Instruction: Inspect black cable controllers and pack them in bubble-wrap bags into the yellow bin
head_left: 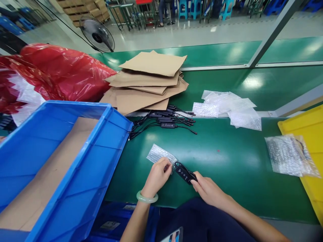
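Observation:
My right hand (205,188) is closed on the near end of a black inline cable controller (184,173), whose cord is folded along it and whose face carries small white symbols. Just left of it, my left hand (158,174) pinches the edge of a clear bubble-wrap bag (160,153) lying on the green table. The controller's far end is close to the bag's edge by my left fingertips; whether they touch I cannot tell. Beyond my hands lies a pile of similar black controllers with cables (168,125).
A blue bin (108,134) with cardboard inside stands left. Brown cardboard sheets (153,64) and a red plastic bag (68,70) are at the back. Loose bubble-wrap bags (227,104) lie back right. A filled bubble bag (287,156) rests against a yellow bin (313,188).

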Motion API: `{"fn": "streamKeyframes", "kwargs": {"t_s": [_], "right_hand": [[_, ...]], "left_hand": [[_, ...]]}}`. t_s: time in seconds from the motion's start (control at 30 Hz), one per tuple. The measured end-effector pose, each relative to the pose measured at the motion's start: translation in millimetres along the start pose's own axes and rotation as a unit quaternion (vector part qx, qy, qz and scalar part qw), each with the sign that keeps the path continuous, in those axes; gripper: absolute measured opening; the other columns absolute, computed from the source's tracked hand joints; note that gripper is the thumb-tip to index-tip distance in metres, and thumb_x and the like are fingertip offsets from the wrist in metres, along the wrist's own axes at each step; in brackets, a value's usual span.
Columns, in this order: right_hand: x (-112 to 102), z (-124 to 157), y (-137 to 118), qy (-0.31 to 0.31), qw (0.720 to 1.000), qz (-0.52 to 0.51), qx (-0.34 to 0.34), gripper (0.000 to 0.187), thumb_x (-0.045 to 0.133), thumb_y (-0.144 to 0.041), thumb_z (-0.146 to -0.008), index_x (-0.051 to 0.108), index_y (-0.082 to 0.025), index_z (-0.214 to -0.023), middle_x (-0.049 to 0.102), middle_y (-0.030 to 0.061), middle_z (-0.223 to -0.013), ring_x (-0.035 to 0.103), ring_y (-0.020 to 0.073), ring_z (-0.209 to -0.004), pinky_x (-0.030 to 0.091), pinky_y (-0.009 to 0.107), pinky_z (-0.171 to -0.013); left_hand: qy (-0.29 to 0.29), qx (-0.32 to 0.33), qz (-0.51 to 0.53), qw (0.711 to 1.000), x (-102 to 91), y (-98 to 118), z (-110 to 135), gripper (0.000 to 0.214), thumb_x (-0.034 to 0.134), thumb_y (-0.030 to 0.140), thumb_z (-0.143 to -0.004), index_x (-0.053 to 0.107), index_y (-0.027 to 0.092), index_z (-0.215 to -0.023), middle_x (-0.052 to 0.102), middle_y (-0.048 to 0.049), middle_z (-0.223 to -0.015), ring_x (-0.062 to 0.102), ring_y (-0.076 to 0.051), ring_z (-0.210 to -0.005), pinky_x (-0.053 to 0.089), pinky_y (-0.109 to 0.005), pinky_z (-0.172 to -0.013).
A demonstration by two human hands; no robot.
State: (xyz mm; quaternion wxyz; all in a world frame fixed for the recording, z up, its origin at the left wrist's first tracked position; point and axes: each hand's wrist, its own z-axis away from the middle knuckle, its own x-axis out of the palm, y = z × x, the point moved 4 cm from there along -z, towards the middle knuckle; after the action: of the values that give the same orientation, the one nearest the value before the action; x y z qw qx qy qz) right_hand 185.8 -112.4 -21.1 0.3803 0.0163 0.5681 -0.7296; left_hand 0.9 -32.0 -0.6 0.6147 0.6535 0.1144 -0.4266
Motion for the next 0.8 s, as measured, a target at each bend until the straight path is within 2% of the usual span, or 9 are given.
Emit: {"fn": "streamKeyframes", "kwargs": {"t_s": [0.17,0.33,0.5,0.7,0.8], "right_hand": [[-4.4,-3.6,-3.8,-0.002,0.994,0.106,0.039,0.011,0.028,-0.024,-0.099,0.036,-0.02,-0.094,0.052,-0.0007,-0.063,0.051,0.0193,-0.052,0.02,0.026,-0.048],[-4.3,-7.2,-8.4,-0.002,0.987,0.15,0.054,0.011,0.03,-0.022,-0.1,0.038,-0.019,-0.092,0.058,0.0023,-0.068,0.057,0.021,-0.055,0.02,0.027,-0.047],[-5.3,-13.6,-14.1,0.01,0.99,0.138,0.033,0.011,0.033,-0.023,-0.1,0.039,-0.019,-0.092,0.059,0.0029,-0.071,0.059,0.0216,-0.059,0.022,0.026,-0.048],[-14.8,-17.0,-16.8,0.021,0.998,0.064,0.014,0.016,0.03,-0.027,-0.101,0.037,-0.021,-0.088,0.053,-0.0016,-0.065,0.054,0.0187,-0.055,0.026,0.025,-0.049],[-14.1,-18.0,-20.4,0.013,0.997,0.08,0.006,0.014,0.031,-0.026,-0.1,0.039,-0.02,-0.09,0.055,0.0004,-0.068,0.057,0.0205,-0.06,0.029,0.026,-0.052]], "left_hand": [[0.013,-0.006,0.041,0.999,-0.8,7.7,0.5,0.015,0.044,0.018,-0.087,0.048,0.02,-0.072,0.052,-0.0005,-0.079,0.053,-0.014,-0.07,0.044,-0.024,-0.062],[0.021,0.037,0.004,0.999,3.1,22.5,1.8,0.014,0.042,0.016,-0.087,0.046,0.02,-0.074,0.05,-0.0018,-0.083,0.051,-0.013,-0.067,0.043,-0.024,-0.058],[0.012,0.101,-0.048,0.994,8.3,37.9,5.6,0.014,0.042,0.013,-0.085,0.045,0.02,-0.074,0.05,-0.0026,-0.087,0.053,-0.014,-0.074,0.045,-0.025,-0.066],[0.041,0.102,-0.066,0.992,-4.5,40.1,5.8,0.013,0.043,0.014,-0.087,0.045,0.02,-0.076,0.05,-0.0032,-0.089,0.053,-0.014,-0.075,0.044,-0.027,-0.068],[0.008,0.127,-0.036,0.991,-1.8,49.3,6.2,0.012,0.043,0.012,-0.085,0.046,0.02,-0.076,0.051,-0.0033,-0.089,0.053,-0.015,-0.078,0.045,-0.027,-0.071]]}}
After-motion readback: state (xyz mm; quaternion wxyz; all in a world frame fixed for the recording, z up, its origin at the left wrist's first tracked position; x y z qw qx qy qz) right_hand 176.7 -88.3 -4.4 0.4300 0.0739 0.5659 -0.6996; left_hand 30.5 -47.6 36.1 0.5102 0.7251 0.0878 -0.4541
